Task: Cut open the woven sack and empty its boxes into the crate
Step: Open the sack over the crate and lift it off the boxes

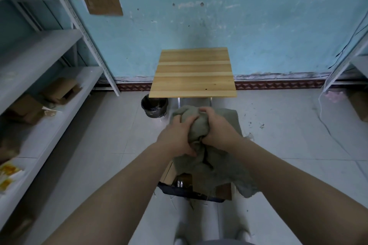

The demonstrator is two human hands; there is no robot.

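A grey-green woven sack (217, 167) hangs bunched in front of me, held up over a dark crate (191, 195) on the floor. My left hand (177, 137) grips the sack's gathered left side. My right hand (217, 127) grips the bunched cloth beside it, the two hands close together. The sack's loose lower part drapes over the crate and hides most of it. Brown cardboard boxes (224, 191) show in the crate under the cloth's edge.
A small wooden table (193, 71) stands just beyond the sack against the blue wall. A black bucket (154, 106) sits by its left leg. White metal shelving (49, 89) with cardboard boxes lines the left side; another rack (350, 61) stands at the right.
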